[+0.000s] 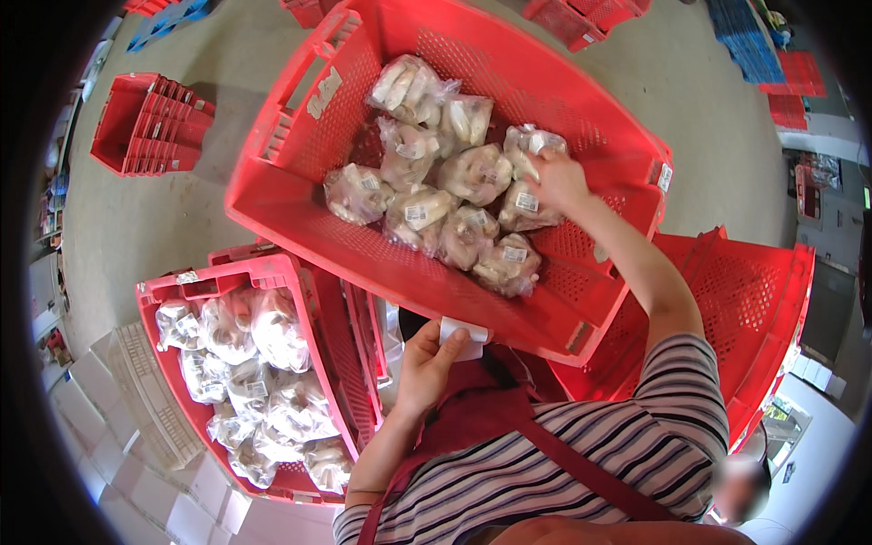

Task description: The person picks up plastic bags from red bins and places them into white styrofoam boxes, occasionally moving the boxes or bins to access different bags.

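A large red perforated plastic crate (286, 204) lies before me with several clear plastic bags of pale mushrooms (477, 174) on its floor, most bearing white printed labels. My right hand (562, 182) reaches into its right part, fingers at the upper edge bag (528, 146); whether they grip it, I cannot tell. Just below it is another labelled bag (524, 204). At the crate's near edge, my left hand (429, 361) pinches a small white strip of labels or paper (466, 335) between thumb and fingers.
A second red crate (320, 354) at lower left holds several similar bags (252, 388). Another red crate (742, 313) stands at right. Nested red crates (153, 126) stand on the floor at left. Blue pallets (742, 41) are at upper right. A person (741, 490) shows at lower right.
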The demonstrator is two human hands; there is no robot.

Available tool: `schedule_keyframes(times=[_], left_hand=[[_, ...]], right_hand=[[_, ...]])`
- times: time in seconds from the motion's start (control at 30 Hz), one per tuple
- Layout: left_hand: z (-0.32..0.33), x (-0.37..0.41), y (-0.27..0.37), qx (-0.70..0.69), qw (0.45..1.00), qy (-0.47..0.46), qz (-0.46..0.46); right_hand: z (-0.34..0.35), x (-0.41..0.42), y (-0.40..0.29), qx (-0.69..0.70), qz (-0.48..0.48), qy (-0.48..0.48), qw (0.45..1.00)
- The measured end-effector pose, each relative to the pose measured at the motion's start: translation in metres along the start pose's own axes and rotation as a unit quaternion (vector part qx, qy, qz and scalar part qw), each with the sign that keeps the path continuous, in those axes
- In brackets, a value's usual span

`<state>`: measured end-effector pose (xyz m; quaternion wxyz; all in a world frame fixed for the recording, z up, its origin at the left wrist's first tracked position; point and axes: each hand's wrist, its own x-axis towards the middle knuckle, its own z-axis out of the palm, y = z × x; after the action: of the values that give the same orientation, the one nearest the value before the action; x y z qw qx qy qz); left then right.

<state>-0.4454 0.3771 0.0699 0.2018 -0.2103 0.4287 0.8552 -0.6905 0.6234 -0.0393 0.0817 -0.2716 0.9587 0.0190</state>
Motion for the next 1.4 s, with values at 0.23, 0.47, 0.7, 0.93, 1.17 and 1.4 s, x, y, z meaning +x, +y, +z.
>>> schedule_keyframes(times=[0.23,0.47,0.7,0.93,1.17,1.4], left_hand=[[0.004,0.001,0.013,0.036,0.999,-0.002,-0.037],[-0.001,-0.001,0.012,-0.063,0.995,-0.025,-0.078],[-0.007,-0.003,-0.001,-0.068,0.994,0.087,0.027],[-0.005,-0.004,0.018,-0.023,0.998,0.062,-0.011],[-0.004,-0.015,0.020,-0.022,0.997,-0.056,-0.052],[-0.009,-0.032,-0.001,-0.039,0.997,-0.044,-0.040]], right_hand=[[-0.136,-0.050,-0.115,0.341,-0.187,-0.188,0.902],[0.053,0.107,-0.002,-0.068,-0.200,0.204,0.956],[-0.020,0.057,-0.084,0.249,-0.088,0.093,0.960],[-0.101,0.031,-0.127,0.373,-0.156,-0.154,0.902],[0.050,0.239,-0.074,-0.047,-0.118,0.241,0.962],[0.052,0.227,-0.104,0.060,-0.078,0.096,0.990]])
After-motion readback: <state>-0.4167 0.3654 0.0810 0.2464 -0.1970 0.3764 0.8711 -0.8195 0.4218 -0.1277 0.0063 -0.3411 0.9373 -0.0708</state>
